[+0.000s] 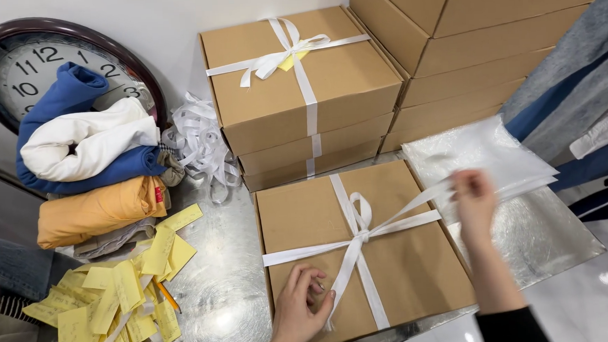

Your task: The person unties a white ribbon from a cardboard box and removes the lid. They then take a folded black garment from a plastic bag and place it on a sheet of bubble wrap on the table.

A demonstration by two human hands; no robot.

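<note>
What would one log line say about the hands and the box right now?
left hand: resting on cardboard box by white ribbon | right hand: pulling ribbon end, blurred | bow: half tied

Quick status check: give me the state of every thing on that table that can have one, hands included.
Flat brown cardboard box in front: closed, white ribbon crossed over it, bow half tied.
Right hand: pinching a ribbon end, pulled taut, blurred.
Left hand: resting on the box lid, fingers at the ribbon.
Brown cardboard box behind: closed, bow tied.
Clear plastic bags: lying flat.
Yellow paper slips: loose heap.
</note>
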